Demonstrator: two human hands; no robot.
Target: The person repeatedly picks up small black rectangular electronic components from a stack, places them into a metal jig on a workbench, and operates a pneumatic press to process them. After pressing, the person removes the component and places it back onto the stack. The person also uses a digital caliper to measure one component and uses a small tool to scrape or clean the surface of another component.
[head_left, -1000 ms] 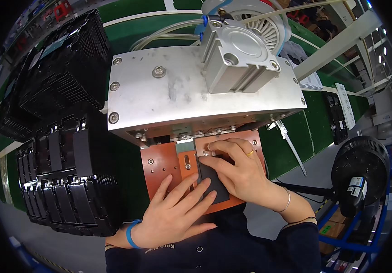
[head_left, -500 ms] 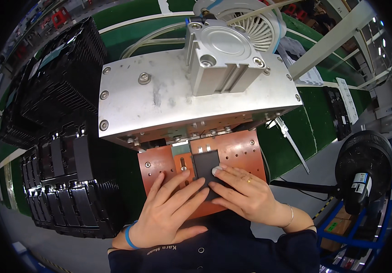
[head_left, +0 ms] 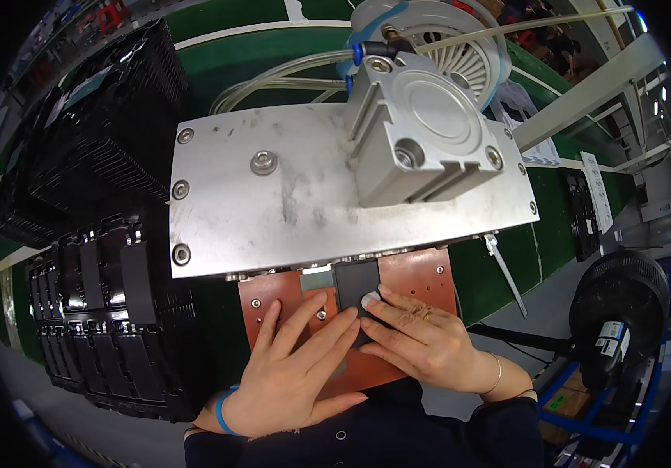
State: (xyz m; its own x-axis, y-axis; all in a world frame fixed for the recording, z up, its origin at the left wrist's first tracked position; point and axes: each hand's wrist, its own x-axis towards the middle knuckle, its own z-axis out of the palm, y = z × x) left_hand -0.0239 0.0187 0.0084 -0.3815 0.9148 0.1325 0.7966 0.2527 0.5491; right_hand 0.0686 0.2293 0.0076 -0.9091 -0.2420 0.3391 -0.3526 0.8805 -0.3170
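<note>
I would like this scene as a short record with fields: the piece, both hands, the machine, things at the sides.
Piece: dark flat piece on orange base
Left hand: fingers spread over both
Right hand: fingertips at the piece, small white item there
Machine: silver plate, silver block on top
Left side: black trays
Right side: caliper-like tool

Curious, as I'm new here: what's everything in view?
Flat piece: one, dark grey, on plates
Plates: several, orange, before housing
Housing: one, silver, centre
Block: one, silver, atop housing
Hoses: several, clear, behind housing
Fan: one, white, behind block
Drum fan: one, black, right
Caliper-like tool: one, silver, right of plates
Trays: many, black, left
Cardboard: some, brown, lower right
Table: one, green, underneath
Left hand: one, blue wristband, fingers at flat piece
Right hand: one, pale bracelet, fingers on flat piece
</note>
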